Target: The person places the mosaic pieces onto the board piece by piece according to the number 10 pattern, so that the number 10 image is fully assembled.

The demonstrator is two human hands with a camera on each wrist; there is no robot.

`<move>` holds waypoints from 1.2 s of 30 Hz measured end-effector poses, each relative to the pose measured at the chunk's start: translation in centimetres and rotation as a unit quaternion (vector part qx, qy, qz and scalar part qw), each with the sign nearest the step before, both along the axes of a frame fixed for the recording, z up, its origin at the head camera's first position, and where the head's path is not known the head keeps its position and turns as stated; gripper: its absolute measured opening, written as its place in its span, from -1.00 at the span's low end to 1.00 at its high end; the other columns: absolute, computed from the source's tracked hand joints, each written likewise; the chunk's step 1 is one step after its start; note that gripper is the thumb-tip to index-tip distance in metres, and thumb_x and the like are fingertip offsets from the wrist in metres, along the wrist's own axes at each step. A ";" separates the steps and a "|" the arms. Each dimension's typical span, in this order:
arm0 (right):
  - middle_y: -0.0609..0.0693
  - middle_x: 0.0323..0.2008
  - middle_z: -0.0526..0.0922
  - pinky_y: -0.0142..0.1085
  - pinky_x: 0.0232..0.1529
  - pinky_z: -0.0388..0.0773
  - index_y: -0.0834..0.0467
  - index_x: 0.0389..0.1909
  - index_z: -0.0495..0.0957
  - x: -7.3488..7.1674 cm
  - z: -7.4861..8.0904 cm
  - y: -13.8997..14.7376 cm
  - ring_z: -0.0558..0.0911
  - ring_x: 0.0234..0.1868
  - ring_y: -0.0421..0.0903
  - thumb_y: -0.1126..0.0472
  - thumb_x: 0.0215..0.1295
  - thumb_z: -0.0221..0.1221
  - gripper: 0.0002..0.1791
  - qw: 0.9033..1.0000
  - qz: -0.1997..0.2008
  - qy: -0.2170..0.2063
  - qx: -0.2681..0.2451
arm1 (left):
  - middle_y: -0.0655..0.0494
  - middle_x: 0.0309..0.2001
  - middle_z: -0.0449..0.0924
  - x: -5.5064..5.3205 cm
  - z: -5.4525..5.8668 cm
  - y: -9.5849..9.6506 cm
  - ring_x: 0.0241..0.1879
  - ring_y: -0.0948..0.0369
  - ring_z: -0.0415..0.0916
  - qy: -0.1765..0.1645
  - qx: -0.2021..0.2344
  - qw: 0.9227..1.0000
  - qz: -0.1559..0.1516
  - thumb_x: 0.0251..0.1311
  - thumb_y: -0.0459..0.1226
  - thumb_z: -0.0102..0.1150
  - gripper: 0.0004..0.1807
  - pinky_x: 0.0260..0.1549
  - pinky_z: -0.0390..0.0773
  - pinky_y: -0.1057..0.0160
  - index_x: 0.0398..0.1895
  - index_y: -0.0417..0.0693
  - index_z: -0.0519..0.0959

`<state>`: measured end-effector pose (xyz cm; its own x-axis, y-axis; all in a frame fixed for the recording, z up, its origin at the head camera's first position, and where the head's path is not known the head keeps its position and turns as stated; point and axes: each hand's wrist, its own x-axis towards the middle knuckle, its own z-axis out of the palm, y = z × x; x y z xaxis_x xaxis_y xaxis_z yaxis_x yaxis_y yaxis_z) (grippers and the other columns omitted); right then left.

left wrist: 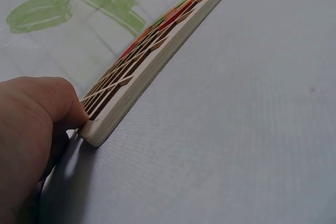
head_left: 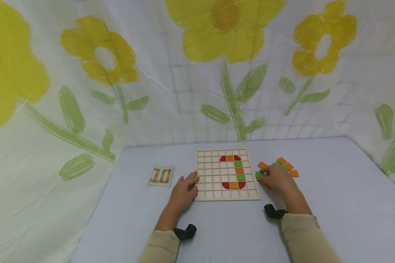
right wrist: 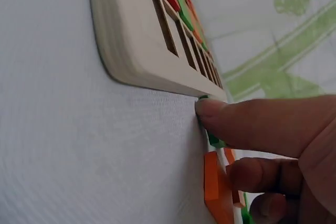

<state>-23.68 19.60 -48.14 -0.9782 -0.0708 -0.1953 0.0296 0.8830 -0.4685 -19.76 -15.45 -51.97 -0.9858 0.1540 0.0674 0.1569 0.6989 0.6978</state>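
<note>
A wooden grid board (head_left: 214, 195) lies on the table. Red, orange and green tiles sit in several of its cells, curving along the right half. At the board's left edge rests my left hand (head_left: 183, 192), its fingertips on the rim; the left wrist view shows the thumb (left wrist: 63, 100) touching a near corner. Just right of the board, my right hand (head_left: 278, 179) pinches a green tile (head_left: 258, 174) between thumb and fingers. In the right wrist view this thumb (right wrist: 252, 121) covers part of the green tile, close to the board's side.
Loose orange tiles (head_left: 294, 173) and green ones lie around and behind my right hand. Left of the board is a small pattern card (head_left: 161, 176) with coloured squares. A white curtain (head_left: 151, 120) with painted flowers hangs behind the table (head_left: 217, 233).
</note>
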 end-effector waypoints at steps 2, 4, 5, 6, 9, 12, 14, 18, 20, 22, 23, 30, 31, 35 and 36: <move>0.08 -0.32 0.56 -0.26 -0.42 0.43 0.20 0.06 0.64 0.0 0.0 0.0 0.47 -0.31 -0.02 0.01 0.22 0.31 -0.53 1.000 0.001 0.001 0.003 | 0.29 0.43 0.30 0.0 0.0 0.0 0.45 0.22 0.21 0.001 0.001 1.000 -0.003 0.31 -0.25 0.05 -0.55 0.55 -0.05 0.05 0.26 -0.06 0.53; 0.12 -0.25 0.62 -0.21 -0.36 0.51 0.20 0.06 0.64 0.0 -0.2 0.0 0.51 -0.27 0.00 0.01 0.24 0.30 -0.55 1.000 -0.001 0.007 0.010 | 0.27 0.43 0.31 0.1 0.1 0.0 0.45 0.20 0.22 0.004 0.004 1.000 -0.004 0.31 -0.25 0.06 -0.55 0.55 -0.03 0.04 0.26 -0.07 0.53; 0.14 -0.23 0.64 -0.19 -0.35 0.53 0.21 0.06 0.63 0.0 -0.2 -0.1 0.53 -0.27 0.01 0.02 0.26 0.29 -0.56 1.000 -0.001 0.011 0.013 | 0.26 0.43 0.31 0.1 0.1 0.0 0.45 0.19 0.23 0.005 0.005 1.000 -0.006 0.31 -0.26 0.06 -0.56 0.54 -0.03 0.03 0.26 -0.08 0.54; 0.16 -0.21 0.65 -0.17 -0.34 0.54 0.22 0.06 0.62 0.1 -0.3 -0.2 0.54 -0.27 0.02 0.03 0.27 0.28 -0.56 1.000 -0.001 0.013 0.017 | 0.25 0.43 0.31 0.1 0.1 0.0 0.44 0.19 0.23 0.006 0.005 1.000 -0.008 0.31 -0.26 0.06 -0.56 0.54 -0.02 0.02 0.25 -0.08 0.54; 0.14 -0.23 0.66 -0.19 -0.38 0.53 0.21 0.07 0.61 0.3 -0.2 -0.8 0.55 -0.31 0.00 0.05 0.30 0.24 -0.59 1.000 -0.008 0.013 0.021 | 0.21 0.42 0.32 0.1 -0.1 -0.2 0.44 0.17 0.25 0.011 0.001 1.000 -0.013 0.30 -0.27 0.06 -0.56 0.54 -0.01 0.01 0.25 -0.10 0.54; 0.09 -0.31 0.64 -0.25 -0.46 0.46 0.20 -0.03 0.64 0.3 0.2 -1.2 0.52 -0.38 -0.04 0.11 0.31 0.22 -0.69 1.000 -0.011 0.015 0.009 | 0.19 0.42 0.33 0.1 -0.2 -0.2 0.43 0.17 0.25 0.013 -0.004 1.000 -0.015 0.30 -0.28 0.06 -0.55 0.54 -0.01 0.02 0.25 -0.10 0.54; 0.07 -0.33 0.62 -0.28 -0.49 0.46 0.19 -0.10 0.64 0.3 0.5 -1.4 0.52 -0.42 -0.05 0.14 0.31 0.21 -0.76 1.000 -0.008 0.007 -0.005 | 0.18 0.42 0.33 0.0 -0.3 -0.2 0.43 0.17 0.25 0.015 -0.003 1.000 -0.015 0.29 -0.28 0.06 -0.55 0.54 -0.01 0.02 0.25 -0.10 0.54; 0.10 -0.25 0.60 -0.28 -0.41 0.49 0.17 -0.10 0.63 0.1 1.0 -1.1 0.52 -0.33 -0.02 0.10 0.33 0.20 -0.75 0.999 0.005 -0.022 -0.028 | 0.20 0.42 0.32 -0.1 -0.3 -0.1 0.44 0.20 0.24 0.015 0.003 1.000 -0.015 0.30 -0.27 0.06 -0.55 0.55 -0.03 0.05 0.26 -0.09 0.53; 0.12 -0.18 0.58 -0.25 -0.35 0.51 0.17 -0.05 0.61 0.1 1.3 -0.6 0.51 -0.26 0.00 0.07 0.32 0.22 -0.70 0.999 0.012 -0.037 -0.031 | 0.19 0.42 0.33 -0.1 -0.2 -0.1 0.43 0.19 0.25 0.019 0.002 1.000 -0.014 0.30 -0.27 0.06 -0.55 0.54 -0.02 0.04 0.25 -0.09 0.54; 0.12 -0.16 0.57 -0.25 -0.30 0.50 0.18 -0.02 0.61 0.2 1.4 0.1 0.49 -0.22 0.00 0.05 0.26 0.27 -0.63 0.998 0.023 -0.045 -0.030 | 0.19 0.42 0.33 -0.1 -0.1 -0.1 0.43 0.19 0.25 0.023 -0.001 1.000 -0.012 0.30 -0.27 0.06 -0.56 0.54 -0.01 0.04 0.25 -0.09 0.54; 0.12 -0.17 0.57 -0.25 -0.31 0.49 0.19 0.00 0.61 0.3 1.5 0.4 0.49 -0.23 0.00 0.06 0.21 0.31 -0.60 0.998 0.028 -0.049 -0.031 | 0.19 0.42 0.33 -0.1 0.0 -0.1 0.43 0.18 0.26 0.024 0.000 1.000 -0.012 0.30 -0.27 0.06 -0.56 0.54 -0.01 0.03 0.25 -0.10 0.54; 0.04 -0.33 0.50 -0.31 -0.40 0.39 0.15 -0.02 0.65 0.2 1.0 1.3 0.46 -0.31 -0.05 0.09 0.07 0.40 -0.57 0.997 0.046 -0.041 -0.037 | 0.25 0.43 0.31 -0.2 -0.1 -0.2 0.44 0.21 0.24 0.016 -0.004 1.000 -0.011 0.32 -0.26 0.04 -0.56 0.54 -0.01 0.05 0.27 -0.05 0.53; 0.03 -0.34 0.51 -0.31 -0.41 0.39 0.15 -0.03 0.66 0.2 0.8 1.3 0.46 -0.31 -0.05 0.08 0.08 0.39 -0.58 0.998 0.044 -0.036 -0.036 | 0.26 0.43 0.30 -0.2 -0.1 -0.2 0.44 0.21 0.23 0.013 -0.003 1.000 -0.010 0.32 -0.26 0.04 -0.55 0.54 -0.01 0.06 0.27 -0.04 0.53; 0.06 -0.29 0.60 -0.27 -0.37 0.47 0.20 -0.08 0.66 -0.1 0.2 1.1 0.50 -0.31 -0.05 0.04 0.15 0.33 -0.60 0.999 0.029 -0.011 -0.024 | 0.31 0.44 0.28 -0.1 -0.3 -0.2 0.46 0.23 0.20 -0.001 0.005 1.000 -0.005 0.33 -0.24 0.03 -0.55 0.55 -0.03 0.08 0.28 -0.02 0.52; 0.07 -0.27 0.62 -0.26 -0.36 0.48 0.22 -0.08 0.65 -0.2 0.2 1.1 0.51 -0.30 -0.04 0.03 0.16 0.32 -0.60 1.000 0.023 -0.003 -0.021 | 0.32 0.44 0.28 -0.1 -0.3 -0.2 0.46 0.24 0.18 -0.006 0.008 1.000 -0.003 0.33 -0.23 0.03 -0.55 0.55 -0.04 0.09 0.28 -0.01 0.52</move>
